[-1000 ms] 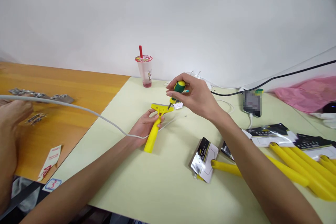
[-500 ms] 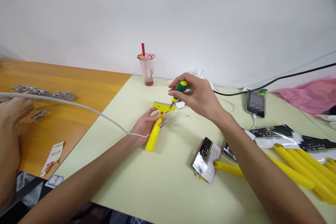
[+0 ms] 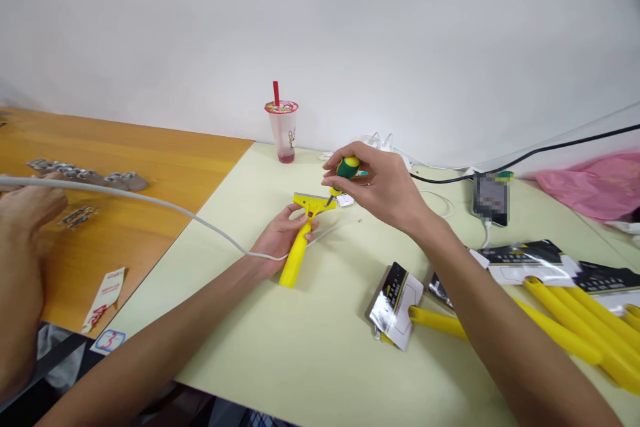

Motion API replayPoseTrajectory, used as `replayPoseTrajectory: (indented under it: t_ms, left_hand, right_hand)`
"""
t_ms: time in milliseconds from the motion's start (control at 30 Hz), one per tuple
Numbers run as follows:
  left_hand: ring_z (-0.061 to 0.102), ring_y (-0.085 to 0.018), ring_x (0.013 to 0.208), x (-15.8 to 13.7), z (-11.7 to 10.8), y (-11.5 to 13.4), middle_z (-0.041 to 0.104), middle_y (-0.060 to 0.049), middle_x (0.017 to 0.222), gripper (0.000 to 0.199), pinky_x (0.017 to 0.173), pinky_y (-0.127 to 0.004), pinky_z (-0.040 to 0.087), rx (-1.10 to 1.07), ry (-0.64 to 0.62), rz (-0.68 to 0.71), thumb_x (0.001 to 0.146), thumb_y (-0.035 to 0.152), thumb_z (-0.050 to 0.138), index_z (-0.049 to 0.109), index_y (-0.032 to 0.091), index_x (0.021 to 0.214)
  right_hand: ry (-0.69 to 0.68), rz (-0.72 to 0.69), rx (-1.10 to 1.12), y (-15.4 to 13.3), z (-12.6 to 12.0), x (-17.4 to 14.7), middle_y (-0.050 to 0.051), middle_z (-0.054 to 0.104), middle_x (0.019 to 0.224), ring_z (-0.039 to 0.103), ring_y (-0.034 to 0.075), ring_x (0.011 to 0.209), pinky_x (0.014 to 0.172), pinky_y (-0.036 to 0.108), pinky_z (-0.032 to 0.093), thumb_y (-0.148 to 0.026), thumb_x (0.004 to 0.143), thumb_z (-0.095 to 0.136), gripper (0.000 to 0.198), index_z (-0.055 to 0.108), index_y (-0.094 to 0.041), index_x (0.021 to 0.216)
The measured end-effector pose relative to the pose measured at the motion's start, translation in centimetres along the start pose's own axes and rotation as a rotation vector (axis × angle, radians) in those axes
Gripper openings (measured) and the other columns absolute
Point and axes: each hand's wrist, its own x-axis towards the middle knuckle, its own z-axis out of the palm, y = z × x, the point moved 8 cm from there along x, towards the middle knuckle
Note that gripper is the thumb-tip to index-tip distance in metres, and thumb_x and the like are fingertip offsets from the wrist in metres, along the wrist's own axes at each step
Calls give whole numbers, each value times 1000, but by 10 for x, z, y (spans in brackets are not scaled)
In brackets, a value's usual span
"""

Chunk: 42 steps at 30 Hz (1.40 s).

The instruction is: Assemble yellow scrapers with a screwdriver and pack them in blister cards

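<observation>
My left hand (image 3: 281, 238) is closed around the neck of a yellow scraper (image 3: 296, 257), whose wide head with a thin metal blade edge points away from me. In my right hand (image 3: 383, 180) is a screwdriver (image 3: 348, 166) with a green and yellow handle, pinched between thumb and fingers. Its shaft slants down to the right part of the scraper's head, where the tip appears to meet a small screw. A white cable (image 3: 215, 229) runs across my left wrist. Near the scraper's head, a tiny metal piece (image 3: 359, 220) lies on the table.
Several yellow scrapers (image 3: 575, 327) with black-and-white packaging (image 3: 397, 303) lie at the right. A plastic cup (image 3: 284, 133) with a red straw stands by the wall. A phone (image 3: 491, 199) is on a charging cable. At the left, another person's hand (image 3: 47, 203) is near metal parts (image 3: 90, 175).
The view has shifted slightly, moving everything a few pixels. The screwdriver's tip stays at the scraper's head, and both hands keep nearly the same pose.
</observation>
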Motion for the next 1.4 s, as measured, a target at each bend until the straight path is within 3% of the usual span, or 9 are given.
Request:
replayPoseTrajectory:
  t_ms: [700, 933, 1067, 1233, 1400]
  left_hand:
    - [69, -14, 85, 1, -1, 0, 68, -9, 112, 44, 64, -22, 53, -20, 3, 2, 80, 3, 83, 60, 19, 114]
    - [68, -12, 80, 4, -4, -1, 70, -10, 111, 40, 58, -19, 52, -5, 58, 5, 81, 3, 78, 60, 17, 114]
    - [67, -11, 79, 6, -6, -1, 71, -11, 112, 38, 58, -17, 52, -5, 60, 23, 81, 5, 78, 62, 16, 113]
    - [69, -11, 81, 9, -11, -2, 72, -10, 111, 39, 59, -17, 53, 9, 71, 28, 80, 6, 81, 64, 15, 114]
    - [69, -12, 81, 9, -15, -2, 74, -11, 111, 42, 58, -18, 52, 49, 87, 45, 82, 9, 84, 63, 16, 118]
  right_hand:
    - [-13, -43, -36, -5, 4, -2, 5, 78, 102, 77, 22, 91, 78, 37, 70, -57, 96, 82, 35, 72, -24, 104]
    - [-44, -153, -181, -3, 15, -3, 6, 74, 98, 71, 21, 84, 74, 37, 65, -50, 105, 71, 26, 68, -24, 101]
    - [-95, -163, -192, 0, 20, -5, 10, 74, 116, 73, 25, 98, 86, 43, 65, -39, 111, 60, 18, 65, -26, 121]
    - [-201, -159, -153, 0, 24, -7, 16, 66, 140, 70, 29, 127, 98, 49, 65, -26, 113, 47, 36, 55, -28, 147]
    - [-132, -200, -142, 1, 22, -5, 8, 75, 121, 76, 24, 101, 89, 43, 68, -35, 110, 62, 27, 67, -30, 136]
